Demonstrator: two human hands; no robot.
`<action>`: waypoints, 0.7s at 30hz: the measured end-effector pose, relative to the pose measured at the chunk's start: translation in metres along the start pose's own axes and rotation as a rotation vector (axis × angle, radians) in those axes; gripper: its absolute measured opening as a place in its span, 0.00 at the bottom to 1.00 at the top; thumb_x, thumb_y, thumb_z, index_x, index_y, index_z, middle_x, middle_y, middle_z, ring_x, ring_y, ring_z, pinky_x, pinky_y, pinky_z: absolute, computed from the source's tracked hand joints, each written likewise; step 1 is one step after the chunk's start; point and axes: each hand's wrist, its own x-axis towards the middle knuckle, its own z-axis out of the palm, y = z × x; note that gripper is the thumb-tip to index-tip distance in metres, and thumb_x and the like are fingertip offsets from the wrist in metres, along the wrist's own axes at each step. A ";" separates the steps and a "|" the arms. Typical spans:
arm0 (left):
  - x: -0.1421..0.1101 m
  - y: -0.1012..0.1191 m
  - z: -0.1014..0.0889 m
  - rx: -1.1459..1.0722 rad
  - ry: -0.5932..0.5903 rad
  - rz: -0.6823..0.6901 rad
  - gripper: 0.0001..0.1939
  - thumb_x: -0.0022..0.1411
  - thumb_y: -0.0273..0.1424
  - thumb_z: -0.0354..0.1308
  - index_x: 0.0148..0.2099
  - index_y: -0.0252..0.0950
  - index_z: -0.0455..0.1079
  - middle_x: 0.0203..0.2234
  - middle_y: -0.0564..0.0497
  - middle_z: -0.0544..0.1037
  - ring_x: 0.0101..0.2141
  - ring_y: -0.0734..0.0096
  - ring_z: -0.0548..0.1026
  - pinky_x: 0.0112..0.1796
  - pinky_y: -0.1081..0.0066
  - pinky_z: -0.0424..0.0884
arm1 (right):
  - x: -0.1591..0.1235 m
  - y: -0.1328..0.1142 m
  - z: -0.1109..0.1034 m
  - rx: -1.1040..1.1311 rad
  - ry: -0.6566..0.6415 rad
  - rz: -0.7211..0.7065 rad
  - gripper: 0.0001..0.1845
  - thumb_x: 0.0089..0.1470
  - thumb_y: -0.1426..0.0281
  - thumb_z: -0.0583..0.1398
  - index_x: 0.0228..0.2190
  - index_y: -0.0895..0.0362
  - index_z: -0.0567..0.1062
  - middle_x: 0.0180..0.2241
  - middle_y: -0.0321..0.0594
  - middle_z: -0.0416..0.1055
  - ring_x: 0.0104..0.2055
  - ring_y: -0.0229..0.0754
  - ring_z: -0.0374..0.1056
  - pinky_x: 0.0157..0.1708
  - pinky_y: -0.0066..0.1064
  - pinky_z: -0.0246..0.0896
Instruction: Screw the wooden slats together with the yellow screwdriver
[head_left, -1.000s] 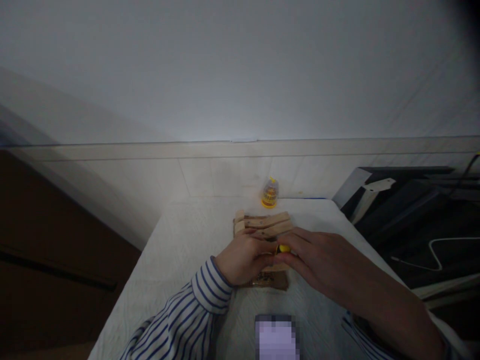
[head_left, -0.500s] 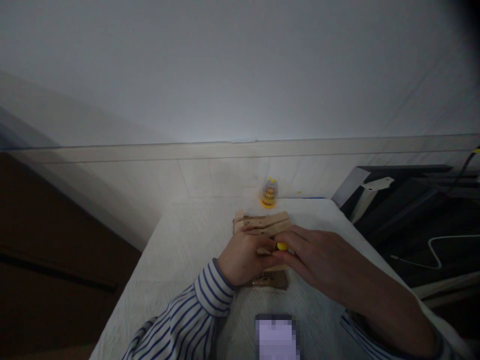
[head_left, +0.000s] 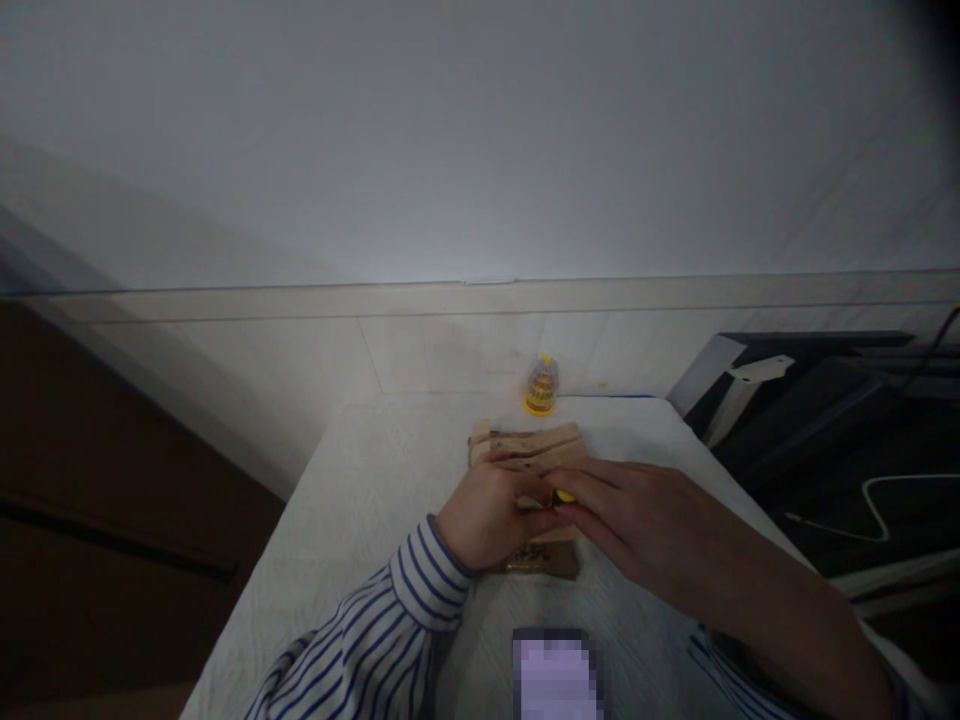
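In the head view my right hand [head_left: 637, 510] pinches a small yellow-handled screwdriver [head_left: 565, 496] between thumb and fingers; only a bit of the handle and a dark collar show. My left hand [head_left: 491, 512] is closed from the other side, its fingertips meeting the right ones at the collar. It grips a light wooden slatted piece [head_left: 551, 447], whose far slats carry small dark screws or holes. Both hands hide the middle of the wood and the tool's tip. Under the near edge lies a brown printed packet or sheet [head_left: 551, 562].
A clear cone-shaped container with a yellow base [head_left: 541, 388] stands at the table's back edge by the wall. A phone [head_left: 556, 675] lies near me on the white-covered table [head_left: 360, 470]. Dark panels [head_left: 825, 400] and a white cable [head_left: 870, 500] are at the right.
My right hand has turned slightly around the screwdriver, and less of the yellow handle shows. The left hand and wooden piece stay almost in place.
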 end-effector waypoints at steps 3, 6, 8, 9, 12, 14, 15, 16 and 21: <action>-0.001 -0.001 0.000 0.014 -0.023 -0.017 0.09 0.60 0.36 0.56 0.37 0.37 0.74 0.42 0.51 0.77 0.47 0.66 0.71 0.55 0.64 0.52 | 0.001 0.001 0.001 -0.003 -0.030 0.022 0.08 0.54 0.76 0.53 0.33 0.57 0.71 0.30 0.39 0.71 0.30 0.42 0.68 0.26 0.33 0.60; -0.001 -0.001 -0.001 0.036 -0.056 -0.026 0.11 0.61 0.38 0.55 0.38 0.37 0.74 0.39 0.51 0.78 0.45 0.66 0.72 0.55 0.62 0.52 | 0.000 0.001 0.001 -0.012 -0.041 0.028 0.06 0.54 0.75 0.53 0.32 0.58 0.71 0.28 0.39 0.70 0.28 0.42 0.68 0.25 0.32 0.58; -0.001 0.000 -0.002 0.034 -0.072 -0.003 0.12 0.62 0.38 0.53 0.40 0.37 0.73 0.39 0.50 0.78 0.44 0.67 0.73 0.54 0.64 0.54 | 0.000 0.002 0.001 -0.034 -0.033 0.022 0.06 0.55 0.74 0.53 0.32 0.58 0.70 0.28 0.39 0.70 0.28 0.42 0.68 0.24 0.32 0.57; -0.001 0.000 -0.002 0.033 -0.080 0.011 0.13 0.63 0.38 0.52 0.41 0.37 0.73 0.38 0.50 0.78 0.43 0.67 0.73 0.53 0.64 0.55 | 0.000 0.001 0.001 -0.044 -0.028 0.022 0.05 0.55 0.74 0.53 0.32 0.58 0.70 0.28 0.39 0.70 0.27 0.42 0.68 0.24 0.31 0.56; 0.000 0.002 -0.004 0.034 -0.097 0.051 0.13 0.64 0.38 0.50 0.41 0.36 0.72 0.36 0.49 0.78 0.41 0.68 0.74 0.51 0.66 0.57 | -0.001 0.000 0.001 -0.068 -0.013 0.042 0.05 0.56 0.71 0.54 0.31 0.57 0.69 0.27 0.38 0.70 0.26 0.42 0.67 0.23 0.32 0.54; 0.001 0.002 -0.004 0.040 -0.106 0.067 0.13 0.64 0.37 0.50 0.41 0.36 0.72 0.36 0.49 0.78 0.40 0.68 0.73 0.49 0.67 0.59 | 0.000 -0.002 0.000 -0.079 -0.017 0.056 0.06 0.56 0.70 0.54 0.30 0.57 0.69 0.26 0.38 0.69 0.25 0.43 0.67 0.22 0.32 0.53; 0.001 0.002 -0.004 0.048 -0.114 0.069 0.12 0.64 0.36 0.50 0.40 0.36 0.72 0.35 0.49 0.78 0.40 0.68 0.73 0.48 0.67 0.60 | 0.000 -0.003 -0.001 -0.086 -0.021 0.059 0.06 0.55 0.70 0.54 0.29 0.57 0.69 0.25 0.38 0.69 0.25 0.43 0.67 0.21 0.32 0.53; 0.002 0.002 -0.004 0.060 -0.124 0.066 0.12 0.64 0.36 0.50 0.41 0.36 0.72 0.34 0.49 0.77 0.40 0.68 0.73 0.47 0.67 0.60 | 0.000 -0.003 -0.001 -0.093 -0.023 0.059 0.05 0.55 0.70 0.55 0.29 0.58 0.69 0.25 0.39 0.69 0.24 0.43 0.67 0.21 0.32 0.53; 0.001 0.001 -0.006 0.080 -0.172 0.070 0.12 0.65 0.34 0.49 0.40 0.35 0.71 0.32 0.49 0.77 0.39 0.67 0.73 0.48 0.65 0.59 | 0.002 -0.005 -0.001 -0.110 -0.025 0.073 0.07 0.54 0.67 0.57 0.28 0.58 0.69 0.25 0.39 0.70 0.24 0.43 0.68 0.21 0.32 0.53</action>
